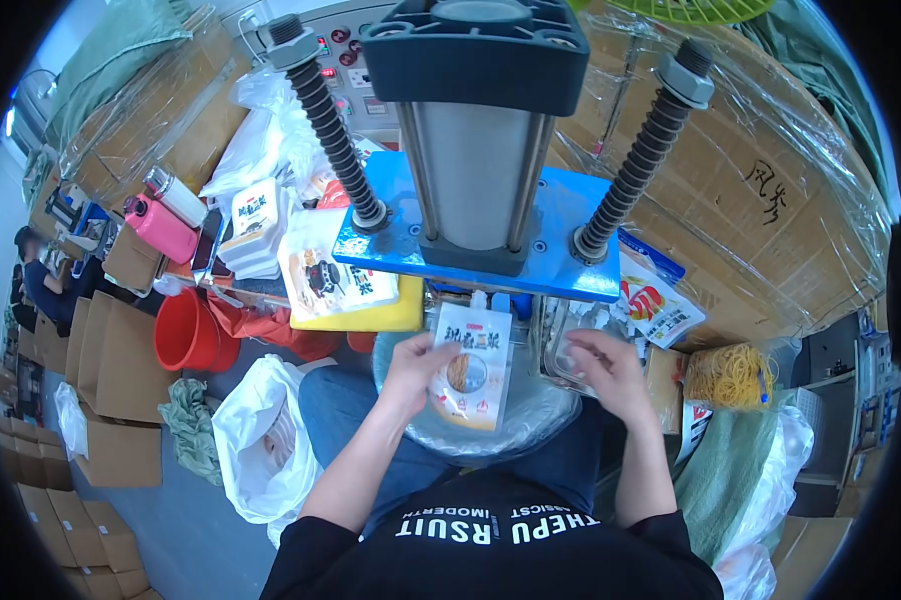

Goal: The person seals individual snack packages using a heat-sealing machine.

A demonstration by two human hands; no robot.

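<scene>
My left hand (411, 372) pinches the left edge of a white printed spout pouch (476, 370), thumb on its front face. The pouch hangs upright under the blue press plate (391, 250), with a small pale spout at its top edge. My right hand (611, 372) is over a clear bin (551, 365) of small pale pieces, right of the pouch. Its fingers are loosely bent and look apart, with nothing visible in them. Below the pouch, a round plastic-lined tub (491, 435) sits between my legs.
The press cylinder (476, 170) and two sprung rods stand ahead. Printed pouches (336, 275) lie on a yellow block (391, 312) at left, near a red bucket (186, 330) and white sack (261, 430). Yellow rubber bands (726, 375) are at right. Another person (46, 280) sits far left.
</scene>
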